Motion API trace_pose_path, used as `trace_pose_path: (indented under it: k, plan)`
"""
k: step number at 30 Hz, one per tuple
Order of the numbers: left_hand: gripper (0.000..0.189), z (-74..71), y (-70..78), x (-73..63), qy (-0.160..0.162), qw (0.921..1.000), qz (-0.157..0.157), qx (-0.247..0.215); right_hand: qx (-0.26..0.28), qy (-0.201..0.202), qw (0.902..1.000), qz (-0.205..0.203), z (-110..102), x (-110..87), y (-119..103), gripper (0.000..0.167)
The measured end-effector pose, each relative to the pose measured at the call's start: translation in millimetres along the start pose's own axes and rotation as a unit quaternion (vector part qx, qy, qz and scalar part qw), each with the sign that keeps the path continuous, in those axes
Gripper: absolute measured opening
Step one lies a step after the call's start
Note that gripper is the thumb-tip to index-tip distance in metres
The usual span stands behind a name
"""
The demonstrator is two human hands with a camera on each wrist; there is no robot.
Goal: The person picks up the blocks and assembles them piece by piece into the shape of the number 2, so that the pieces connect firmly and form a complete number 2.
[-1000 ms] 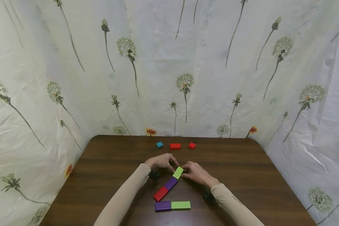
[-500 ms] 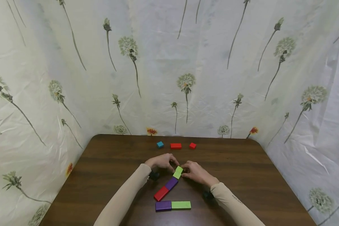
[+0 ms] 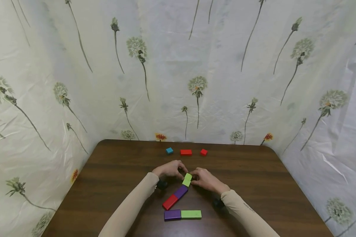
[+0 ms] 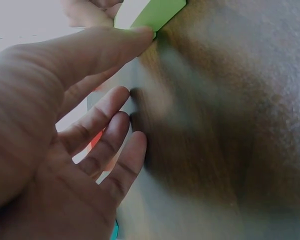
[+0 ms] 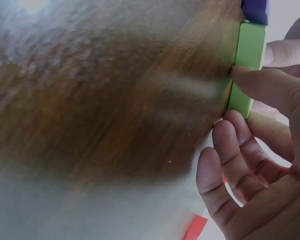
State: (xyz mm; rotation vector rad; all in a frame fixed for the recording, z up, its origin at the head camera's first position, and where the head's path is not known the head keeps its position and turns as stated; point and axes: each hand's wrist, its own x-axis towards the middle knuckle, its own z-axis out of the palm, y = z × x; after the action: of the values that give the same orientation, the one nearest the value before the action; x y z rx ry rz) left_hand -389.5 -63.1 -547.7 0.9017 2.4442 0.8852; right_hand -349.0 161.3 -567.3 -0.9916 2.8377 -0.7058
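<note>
A slanted row on the wooden table holds a red block, a purple block and a green block at its far end. In the head view the green block's outline shows a slight kink midway. My left hand is at its left side, thumb tip against the green block, other fingers spread loosely. On the opposite side, my right hand holds the green block with its thumb on the long side and index finger by the far end; its remaining fingers curl loosely.
Nearer the body, a second purple block and a long green block lie end to end. Toward the back edge sit a blue block, a red block and a small red block. A flowered curtain surrounds the table.
The green block's far part has turned slightly between my fingers, and its outline now looks kinked. Both hands stay nearly in place; the head view has shifted a little.
</note>
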Motion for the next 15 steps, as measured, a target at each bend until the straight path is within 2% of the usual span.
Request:
trace_pose_path:
  k: [7, 15]
  plan:
    - [0.028, 1.7, -0.2, 0.0, 0.004, 0.9998, 0.000, 0.018, -0.009, -0.009, 0.9999, 0.005, -1.5, -0.9, -1.5, 0.036]
    - [0.029, 2.1, 1.0, -0.2, 0.014, 0.9997, 0.004, 0.017, -0.005, -0.008, 0.9999, 0.006, -2.2, -0.8, -0.7, 0.035]
